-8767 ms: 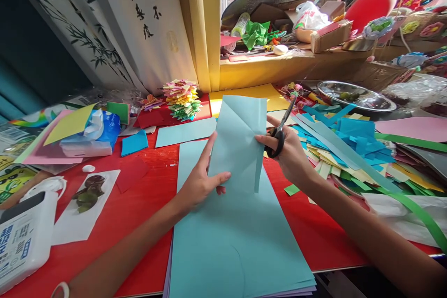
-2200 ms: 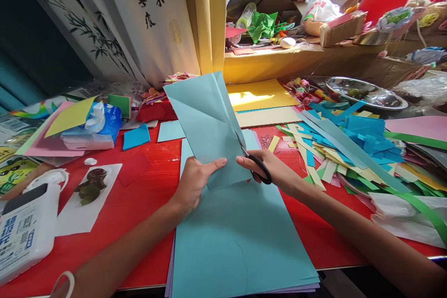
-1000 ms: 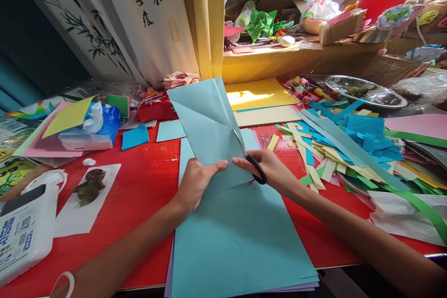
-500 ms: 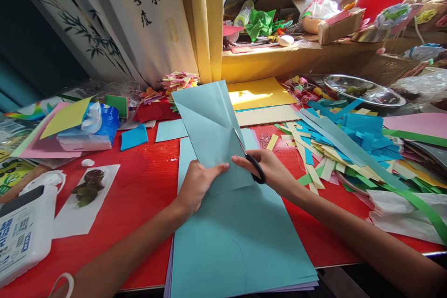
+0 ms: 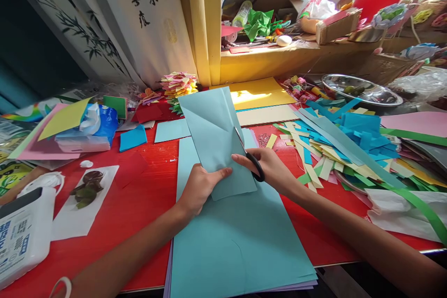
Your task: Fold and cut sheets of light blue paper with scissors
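A creased light blue sheet of paper (image 5: 209, 125) is tilted up above the stack of larger blue sheets (image 5: 240, 242). My left hand (image 5: 202, 186) pinches its lower left part, thumb lying on top. In my right hand (image 5: 263, 165) are black-handled scissors (image 5: 257, 167), their blades along the right side of the paper, partly hidden by it. The right thumb points toward the left thumb. Lilac sheets show at the bottom edge of the stack.
Cut paper strips (image 5: 317, 153) lie in a heap on the right, near a metal bowl (image 5: 361, 89). Yellow paper (image 5: 258, 93) lies at the back. A tissue pack (image 5: 87, 130) and a white box (image 5: 26, 235) are on the left of the red table (image 5: 139, 233).
The held paper has shifted slightly down and right relative to the stack, with my left hand moving a little right. The scissors stay at its right side.
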Available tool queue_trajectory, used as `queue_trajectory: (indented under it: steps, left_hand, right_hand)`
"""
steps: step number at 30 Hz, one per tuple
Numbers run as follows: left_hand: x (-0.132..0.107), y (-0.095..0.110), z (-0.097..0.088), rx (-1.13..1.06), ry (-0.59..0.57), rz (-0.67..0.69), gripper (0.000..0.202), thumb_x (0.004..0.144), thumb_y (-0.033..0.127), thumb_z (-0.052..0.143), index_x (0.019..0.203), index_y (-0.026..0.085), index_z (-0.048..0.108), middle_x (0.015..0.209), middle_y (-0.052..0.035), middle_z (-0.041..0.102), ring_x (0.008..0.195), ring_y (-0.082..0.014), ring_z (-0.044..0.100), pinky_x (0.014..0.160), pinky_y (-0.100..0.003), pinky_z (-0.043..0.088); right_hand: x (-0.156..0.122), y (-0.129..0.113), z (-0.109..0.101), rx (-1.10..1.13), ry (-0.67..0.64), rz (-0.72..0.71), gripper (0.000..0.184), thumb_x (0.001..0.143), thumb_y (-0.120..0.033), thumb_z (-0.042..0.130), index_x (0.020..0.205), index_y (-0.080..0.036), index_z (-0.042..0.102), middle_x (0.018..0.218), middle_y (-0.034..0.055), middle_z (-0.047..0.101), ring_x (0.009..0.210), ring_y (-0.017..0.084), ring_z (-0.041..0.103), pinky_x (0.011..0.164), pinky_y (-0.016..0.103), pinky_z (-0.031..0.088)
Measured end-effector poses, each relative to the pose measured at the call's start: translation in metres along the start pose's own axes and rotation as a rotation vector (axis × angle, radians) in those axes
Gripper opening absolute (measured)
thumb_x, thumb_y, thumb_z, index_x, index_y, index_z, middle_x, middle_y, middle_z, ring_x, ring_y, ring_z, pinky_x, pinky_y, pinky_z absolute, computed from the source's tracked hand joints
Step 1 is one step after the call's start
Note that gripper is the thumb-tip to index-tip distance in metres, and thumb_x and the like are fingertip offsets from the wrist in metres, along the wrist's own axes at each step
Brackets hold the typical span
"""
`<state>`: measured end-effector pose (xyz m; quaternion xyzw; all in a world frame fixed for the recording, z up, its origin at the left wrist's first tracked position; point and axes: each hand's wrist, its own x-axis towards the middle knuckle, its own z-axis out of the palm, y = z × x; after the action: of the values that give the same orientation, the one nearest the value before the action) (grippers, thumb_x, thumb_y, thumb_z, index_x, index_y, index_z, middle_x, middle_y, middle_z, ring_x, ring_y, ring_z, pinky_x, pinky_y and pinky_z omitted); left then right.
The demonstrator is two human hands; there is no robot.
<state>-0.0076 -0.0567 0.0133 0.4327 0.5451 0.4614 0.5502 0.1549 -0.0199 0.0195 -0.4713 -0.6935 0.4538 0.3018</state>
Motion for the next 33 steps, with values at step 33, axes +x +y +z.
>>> queue_trajectory:
  steps: [33]
  left_hand:
    - [-0.003,-0.012,0.001,0.023,-0.124,-0.053,0.02,0.062,0.032,0.069,0.067,0.014,0.064,0.067,-0.0034,0.064,0.065,-0.0186,0.058,0.062,-0.03,0.048]
  right_hand:
    - [0.004,0.004,-0.002,-0.03,0.072,-0.013,0.054,0.069,-0.064,0.048,0.054,-0.019,0.023,0.053,-0.005,0.019,0.049,0.007,0.021,0.044,0.024,0.013]
